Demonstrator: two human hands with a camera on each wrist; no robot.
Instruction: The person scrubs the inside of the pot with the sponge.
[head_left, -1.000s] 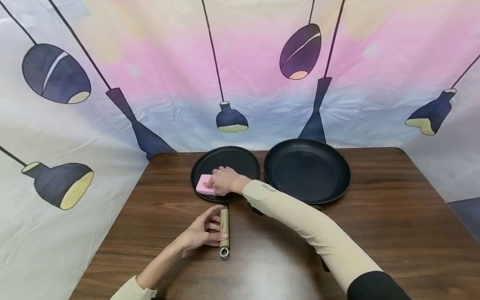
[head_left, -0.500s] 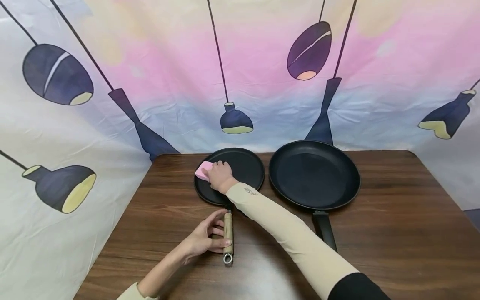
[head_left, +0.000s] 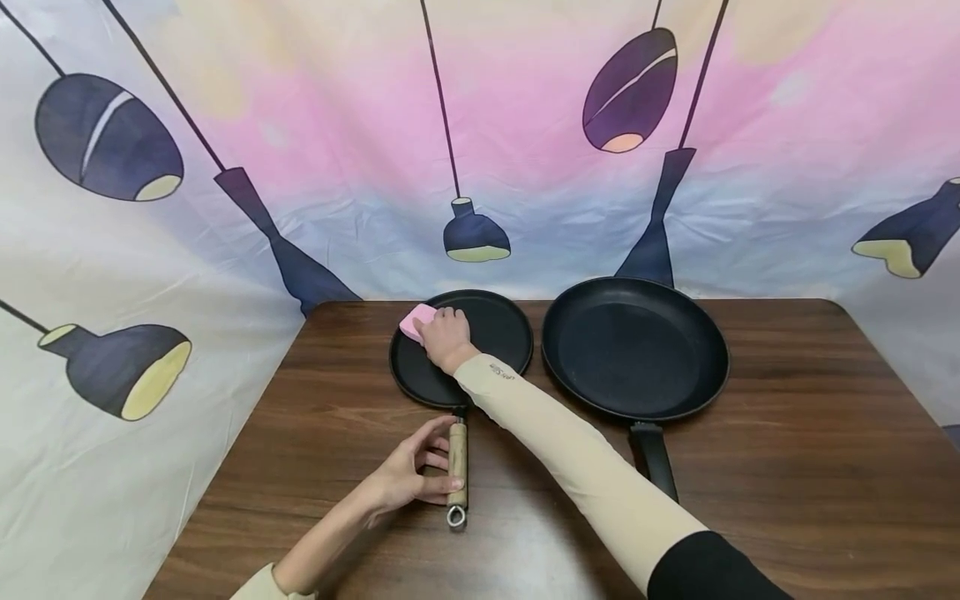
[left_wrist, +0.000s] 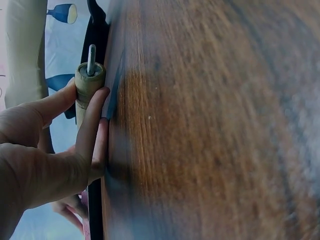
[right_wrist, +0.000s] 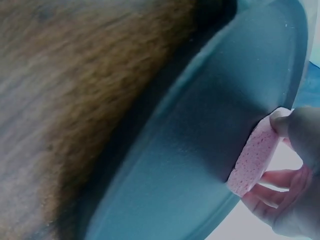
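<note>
A flat black pan lies at the back of the table, its wooden handle toward me. My left hand holds that handle between thumb and fingers; the left wrist view shows them on either side of the handle's end, which has a metal ring. Over the pan's left part, my right hand grips a pink sponge. In the right wrist view the sponge stands against the pan surface, pinched between thumb and fingers.
A larger, deeper black frying pan sits to the right, its black handle pointing toward me and partly behind my right sleeve. The brown wooden table ends at a cloth backdrop printed with lamps.
My right hand has moved the sponge from the near left of the pan up to its far left edge. The left hand keeps its hold on the handle. The head view has shifted slightly.
</note>
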